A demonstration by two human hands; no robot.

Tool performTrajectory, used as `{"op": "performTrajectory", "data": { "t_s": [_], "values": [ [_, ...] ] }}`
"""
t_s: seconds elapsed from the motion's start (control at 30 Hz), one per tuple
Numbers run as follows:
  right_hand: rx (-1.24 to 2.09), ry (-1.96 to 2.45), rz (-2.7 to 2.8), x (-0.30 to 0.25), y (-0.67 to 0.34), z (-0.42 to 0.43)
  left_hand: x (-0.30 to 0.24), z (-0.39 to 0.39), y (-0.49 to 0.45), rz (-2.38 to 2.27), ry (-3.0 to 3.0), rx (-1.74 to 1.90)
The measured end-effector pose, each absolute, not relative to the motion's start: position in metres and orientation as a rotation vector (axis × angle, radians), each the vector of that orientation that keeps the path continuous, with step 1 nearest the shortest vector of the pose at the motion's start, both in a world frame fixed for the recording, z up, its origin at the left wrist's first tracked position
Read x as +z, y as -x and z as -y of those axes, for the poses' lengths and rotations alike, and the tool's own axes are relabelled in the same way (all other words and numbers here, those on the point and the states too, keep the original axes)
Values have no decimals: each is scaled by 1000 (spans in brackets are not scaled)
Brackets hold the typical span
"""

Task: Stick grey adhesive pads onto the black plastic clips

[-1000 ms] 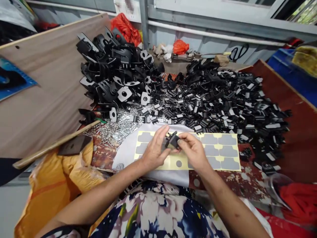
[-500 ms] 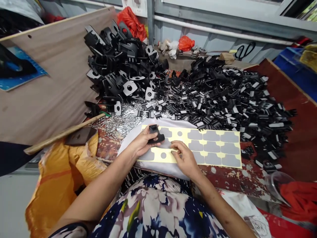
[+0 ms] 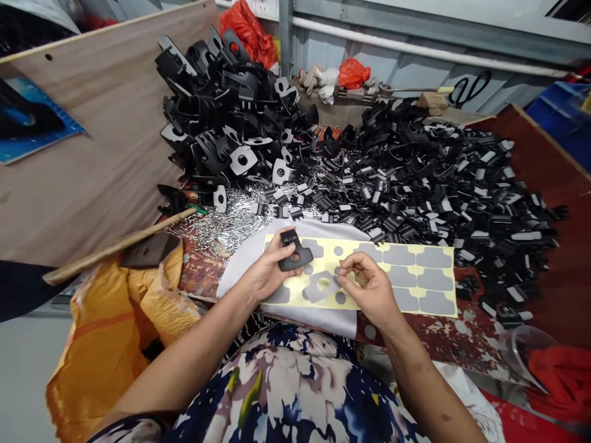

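My left hand (image 3: 268,274) is closed round a small black plastic clip (image 3: 292,251), held just above a yellow backing sheet (image 3: 369,271) that carries several grey adhesive pads. My right hand (image 3: 369,289) pinches one grey pad with a hole (image 3: 322,285) by its edge, lifted off the sheet between the two hands. The sheet lies on a white cloth (image 3: 244,258) at the near edge of the work surface.
A heap of large black plastic parts (image 3: 226,117) rises at the back left, with a spread of small black clips (image 3: 438,184) to the right. Silver pins (image 3: 231,224) lie before the heap. A wooden-handled tool (image 3: 115,246), orange bag (image 3: 115,320) and scissors (image 3: 468,89) are nearby.
Both hands held the clip at first. The left hand then kept it alone while the right went down to the sheet and peeled off a grey pad, now lifted.
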State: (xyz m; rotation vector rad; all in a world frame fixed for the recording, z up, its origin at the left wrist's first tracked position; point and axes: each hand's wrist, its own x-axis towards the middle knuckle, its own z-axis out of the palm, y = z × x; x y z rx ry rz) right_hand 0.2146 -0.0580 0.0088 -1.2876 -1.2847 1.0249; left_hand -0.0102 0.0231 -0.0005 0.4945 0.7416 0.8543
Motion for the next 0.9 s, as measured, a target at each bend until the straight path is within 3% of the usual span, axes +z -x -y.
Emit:
{"op": "performTrajectory", "data": {
  "t_s": [0.13,0.67,0.9],
  "values": [
    [840,1292,1236,11,-200,52,8,-7,2,-658,-462,789],
    [772,1358,1302,-8,-185,45,14,1,-7,-525,-434,769],
    [539,1369,1538,6,-180,47,10,5,-7,-564,-538,778]
  ]
}}
